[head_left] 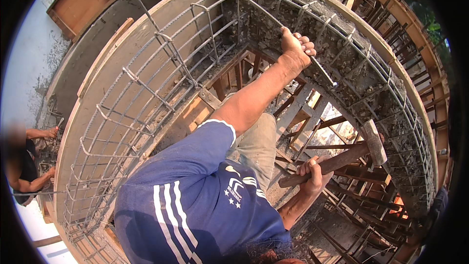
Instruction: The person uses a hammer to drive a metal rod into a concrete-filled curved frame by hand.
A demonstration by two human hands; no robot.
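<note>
My left hand [296, 50], arm stretched out, is closed around a thin steel rod [323, 72]. One end of the rod, shiny at its tip, sticks out below my fist. Its other side runs up toward the corner of the rebar cage [210, 32], where I cannot tell if it touches. Lower on the right, my right hand [315, 173] grips the wooden handle of a hammer [375, 143]. The hammer's heavy head points up and right, apart from the rod. Rough grey concrete [337, 49] with steel bars lies beside both hands.
A curved formwork panel [124, 54] stands behind the cage on the left. Beyond it, another person [29, 161] works with both arms forward. Beneath me are wooden props and beams [337, 122] with open gaps. More brown formwork [432, 44] curves along the right.
</note>
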